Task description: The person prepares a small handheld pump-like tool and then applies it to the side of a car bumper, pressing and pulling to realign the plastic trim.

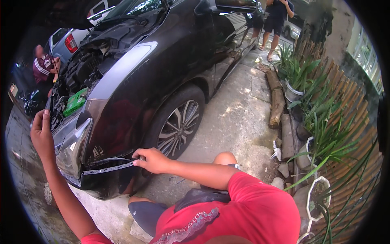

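Observation:
A black car fills the middle, its engine bay [87,61] uncovered. My left hand [42,132] is raised at the car's nose, beside the headlight [73,150]. Its fingers are bent and closed at the front edge; what they grip is hidden. Lower down, my right hand [152,160] pinches the end of the front bumper's upper edge [107,169], just ahead of the front wheel [178,124]. A dark gap shows between that edge and the fender [118,134]. The fender has a pale grey patch [126,63] along its top.
A green-topped battery [75,101] sits in the engine bay. Another person [44,67] is beyond the car's nose; a second person [278,20] stands far back. Logs [275,99], potted plants [298,77] and a bamboo fence [345,93] line the right side of the concrete ground [233,118].

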The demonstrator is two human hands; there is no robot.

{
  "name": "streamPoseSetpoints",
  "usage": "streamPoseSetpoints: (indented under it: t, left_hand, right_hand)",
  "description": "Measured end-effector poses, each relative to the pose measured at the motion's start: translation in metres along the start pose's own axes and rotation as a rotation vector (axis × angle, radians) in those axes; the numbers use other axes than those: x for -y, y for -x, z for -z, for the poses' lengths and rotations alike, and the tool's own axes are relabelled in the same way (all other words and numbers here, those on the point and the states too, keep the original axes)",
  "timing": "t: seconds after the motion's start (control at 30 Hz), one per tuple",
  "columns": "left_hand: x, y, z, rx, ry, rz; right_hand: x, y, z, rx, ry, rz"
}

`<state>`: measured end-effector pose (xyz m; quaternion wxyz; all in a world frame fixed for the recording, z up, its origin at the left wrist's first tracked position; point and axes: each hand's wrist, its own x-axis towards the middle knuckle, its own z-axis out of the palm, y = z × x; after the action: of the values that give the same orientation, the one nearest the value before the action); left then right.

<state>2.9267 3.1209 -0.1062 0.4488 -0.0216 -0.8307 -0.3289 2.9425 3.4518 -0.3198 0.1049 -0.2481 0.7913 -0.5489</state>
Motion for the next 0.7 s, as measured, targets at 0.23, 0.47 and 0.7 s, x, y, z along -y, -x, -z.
streamPoseSetpoints:
  t: [0.23, 0.47, 0.7]
  left_hand:
    - [0.077, -0.049, -0.047, 0.128, -0.005, 0.184]
    - [0.08, -0.025, -0.1, 0.178, -0.372, 0.076]
    - [0.056, -0.01, -0.088, 0.127, -0.599, 0.161]
  right_hand:
    - [-0.014, 0.001, -0.014, -0.152, 0.041, 0.179]
    - [-0.003, 0.002, -0.008, -0.142, 0.17, 0.116]
    - [-0.013, -0.01, -0.014, -0.137, 0.09, 0.079]
